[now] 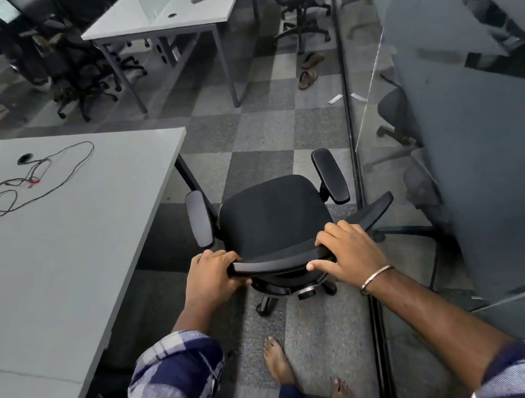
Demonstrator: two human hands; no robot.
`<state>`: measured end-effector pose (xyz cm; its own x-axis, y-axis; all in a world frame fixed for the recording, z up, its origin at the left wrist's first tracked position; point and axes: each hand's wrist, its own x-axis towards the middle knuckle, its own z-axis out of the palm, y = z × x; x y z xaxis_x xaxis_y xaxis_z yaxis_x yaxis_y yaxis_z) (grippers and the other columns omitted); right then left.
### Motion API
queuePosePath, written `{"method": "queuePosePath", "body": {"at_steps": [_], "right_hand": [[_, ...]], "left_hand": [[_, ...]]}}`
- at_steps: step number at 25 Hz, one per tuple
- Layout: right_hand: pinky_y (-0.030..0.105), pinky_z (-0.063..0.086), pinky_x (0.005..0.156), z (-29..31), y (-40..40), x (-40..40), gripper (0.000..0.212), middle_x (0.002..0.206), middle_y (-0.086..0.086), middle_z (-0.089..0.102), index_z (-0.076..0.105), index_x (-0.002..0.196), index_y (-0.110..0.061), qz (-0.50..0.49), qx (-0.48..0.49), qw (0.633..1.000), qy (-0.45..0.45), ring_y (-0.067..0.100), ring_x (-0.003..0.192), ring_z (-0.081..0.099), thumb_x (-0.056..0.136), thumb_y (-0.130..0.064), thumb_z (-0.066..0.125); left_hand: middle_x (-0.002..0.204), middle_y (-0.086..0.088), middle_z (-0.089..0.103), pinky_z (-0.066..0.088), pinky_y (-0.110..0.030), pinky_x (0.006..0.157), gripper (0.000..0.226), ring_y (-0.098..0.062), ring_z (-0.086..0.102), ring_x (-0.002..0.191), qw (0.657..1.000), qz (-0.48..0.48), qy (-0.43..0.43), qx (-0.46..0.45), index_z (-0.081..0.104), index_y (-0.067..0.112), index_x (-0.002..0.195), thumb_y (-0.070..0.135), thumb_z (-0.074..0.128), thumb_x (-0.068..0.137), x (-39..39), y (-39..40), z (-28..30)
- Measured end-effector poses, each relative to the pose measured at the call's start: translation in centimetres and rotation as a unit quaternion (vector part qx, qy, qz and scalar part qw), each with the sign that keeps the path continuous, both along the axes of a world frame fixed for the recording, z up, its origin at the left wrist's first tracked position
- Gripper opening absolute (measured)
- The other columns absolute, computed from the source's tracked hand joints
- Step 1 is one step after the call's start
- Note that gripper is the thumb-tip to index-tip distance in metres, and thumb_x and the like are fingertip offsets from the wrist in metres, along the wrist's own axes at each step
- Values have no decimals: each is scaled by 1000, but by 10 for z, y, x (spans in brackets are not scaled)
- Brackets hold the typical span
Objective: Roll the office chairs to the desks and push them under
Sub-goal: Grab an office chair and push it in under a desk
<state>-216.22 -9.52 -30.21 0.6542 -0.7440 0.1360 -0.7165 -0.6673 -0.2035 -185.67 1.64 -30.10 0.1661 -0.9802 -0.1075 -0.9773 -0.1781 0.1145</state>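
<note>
— While you stand in the aisle, where is the office chair (273,217)?

— Just beside the near desk (62,220), not under it. Your left hand (212,273) grips the backrest top's left end, fingers curled over it; your right hand (344,251) clasps it further right, thumb along the rim.

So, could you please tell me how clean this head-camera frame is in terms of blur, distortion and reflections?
Head view: the wide lens bows the near desk and the frame edges; the glass partition on the right mirrors chairs; the far chairs at upper left are smeared; the chair and both hands, left hand and right hand, are sharp.
</note>
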Motion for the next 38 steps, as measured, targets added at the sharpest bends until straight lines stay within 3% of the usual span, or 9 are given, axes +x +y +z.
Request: {"method": "queuePosePath", "body": {"at_steps": [6,10,17,24,29,32,35,38], "right_hand": [[36,42,64,-1,12,-3,62,74,-6,49,53,72,-24,-4,5,1000,-30,16,75,51,98,-75,31],[33,31,51,-8,41,-7,54,64,-1,46,47,63,-19,-48,-64,994,-69,19,62,51,101,-57,50],[34,31,52,-23,53,-30,44,63,-2,39,43,63,-23,-35,-99,987,-123,21,59,44,100,-42,56],[34,32,54,-13,-29,-28,37,63,-2,40,43,64,-23,0,-118,984,-132,22,58,43,98,-33,51],[32,28,56,-8,-92,-18,36,63,-3,40,46,64,-21,16,-104,990,-99,22,59,45,98,-34,48],[35,35,56,-3,-120,-8,35,64,-3,43,50,65,-20,30,-83,994,-65,23,62,48,97,-35,47],[38,41,58,1,-150,13,32,67,-3,48,56,68,-21,41,-72,996,-37,24,66,52,95,-37,50],[38,38,60,2,-180,33,32,69,-4,50,56,68,-22,69,-72,995,-16,23,68,52,95,-38,50]], "left_hand": [[94,18,65,39,-33,89,49,-11,56,93,1000,0,15,0,70,39,108,70,77,71,-14,35,2],[101,19,67,38,-31,97,55,-11,58,98,1000,8,25,13,71,40,116,66,80,69,-26,68,1],[97,22,64,35,-27,97,49,-9,57,96,999,30,25,9,71,43,113,61,81,69,-53,97,-7],[99,24,58,43,-29,85,47,-5,51,91,997,47,48,-33,65,44,112,67,76,73,-66,51,-10],[97,23,57,41,-29,79,48,-7,51,89,998,43,41,-38,65,45,114,68,71,73,-62,-1,-15],[94,22,55,36,-28,75,47,-7,50,86,998,43,42,-30,67,45,113,70,67,73,-57,-18,-17],[91,22,56,30,-28,72,46,-7,50,82,997,46,54,-34,69,44,110,70,71,71,-41,-38,-15],[91,21,60,36,-28,71,47,-9,54,82,996,61,62,-15,72,43,111,63,79,70,-29,-56,-10]]}}
